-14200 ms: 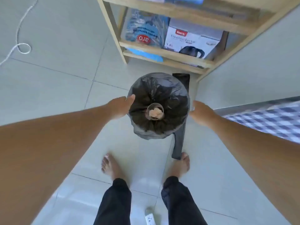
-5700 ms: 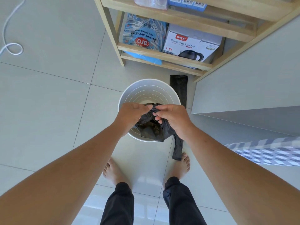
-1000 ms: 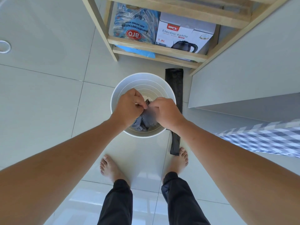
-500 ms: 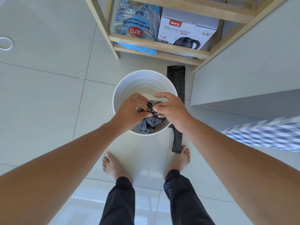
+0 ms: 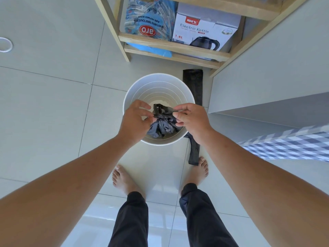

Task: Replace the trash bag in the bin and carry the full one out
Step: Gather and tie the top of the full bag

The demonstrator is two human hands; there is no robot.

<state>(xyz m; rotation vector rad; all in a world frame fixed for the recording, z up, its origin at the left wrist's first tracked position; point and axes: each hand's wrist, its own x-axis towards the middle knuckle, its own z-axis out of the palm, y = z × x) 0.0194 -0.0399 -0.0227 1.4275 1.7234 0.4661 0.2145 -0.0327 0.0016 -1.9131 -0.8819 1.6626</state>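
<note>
While poised above the white bin (image 5: 186,93) on the floor, left hand (image 5: 136,120) and right hand (image 5: 193,118) fingers pinching the crumpled black trash bag (image 5: 162,124), bunched over the bin's near rim.

The right hand (image 5: 192,120) and the bin (image 5: 158,81) cover the middle of the black strip (image 5: 193,82) on the floor.
</note>
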